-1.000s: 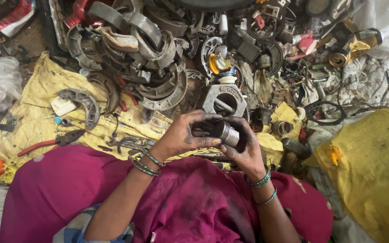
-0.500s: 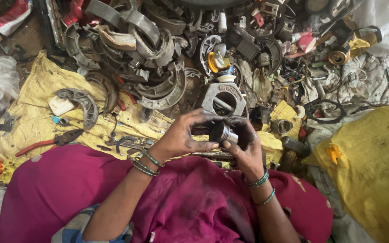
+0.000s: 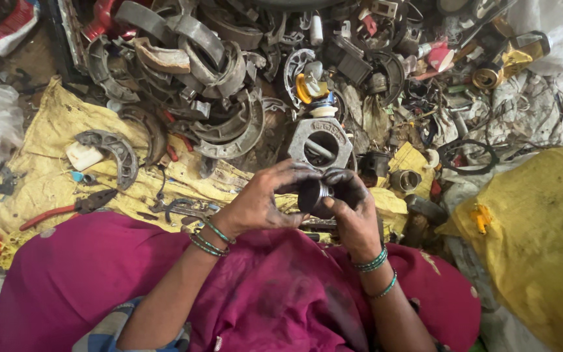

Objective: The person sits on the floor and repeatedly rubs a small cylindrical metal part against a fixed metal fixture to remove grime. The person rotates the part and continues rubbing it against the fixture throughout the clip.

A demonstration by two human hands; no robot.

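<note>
I had my left hand [image 3: 255,205] and right hand [image 3: 350,212] both wrapped round the small metal cylinder [image 3: 312,194], fingers curled and pinching it between them over my lap. It looked mid-handling; the pliers [image 3: 76,207] lay untouched, well left of my fingers.

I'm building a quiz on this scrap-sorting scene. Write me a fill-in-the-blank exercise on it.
1. Both hands, left hand and right hand, hold a small dark ____ metal part.
2. The pliers with red handles lie on a ____ cloth.
3. Both wrists wear green ____.
4. The lap is covered by ____ fabric.

Missing words: cylindrical; yellow; bangles; magenta
</note>
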